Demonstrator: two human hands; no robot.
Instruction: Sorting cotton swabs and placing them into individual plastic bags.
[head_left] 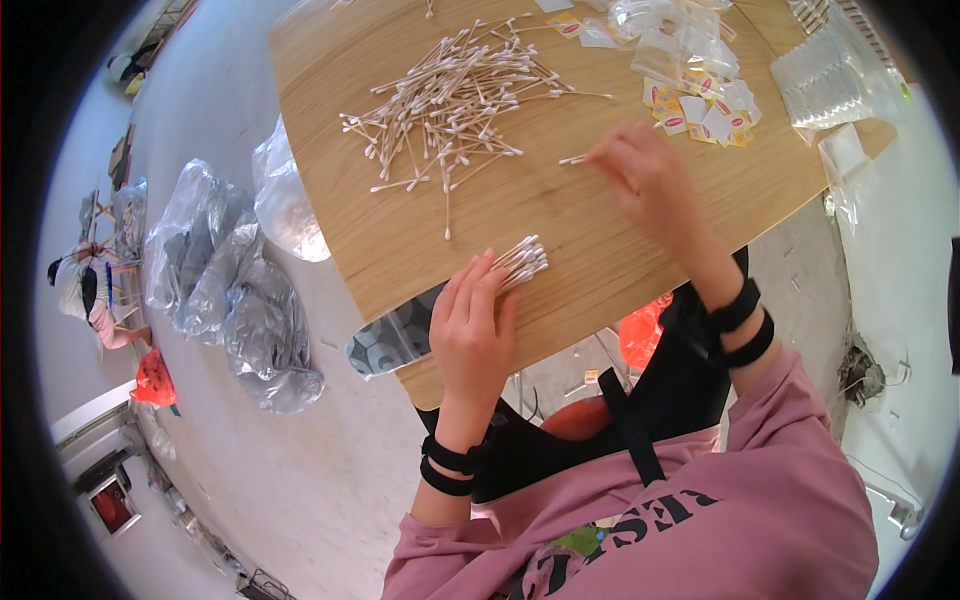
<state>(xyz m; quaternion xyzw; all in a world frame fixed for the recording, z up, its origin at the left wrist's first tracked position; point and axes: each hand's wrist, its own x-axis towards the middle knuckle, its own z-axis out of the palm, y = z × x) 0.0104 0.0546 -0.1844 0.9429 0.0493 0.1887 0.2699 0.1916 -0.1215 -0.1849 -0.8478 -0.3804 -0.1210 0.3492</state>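
Loose cotton swabs (455, 100) lie heaped on the wooden table (380, 240). Nearer the person, the left hand (470, 325) is closed around a swab bundle (525, 261). Apart from it, the right hand (640, 175) is blurred at swab tips (571, 160); grip cannot be determined. Small cards (708, 118) lie beyond.

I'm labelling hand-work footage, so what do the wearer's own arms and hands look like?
Both the left hand and the right hand, which is blurred, look ungloved. Two black bands circle each forearm near the wrist. Loose, dusty-pink sleeves cover the upper arms.
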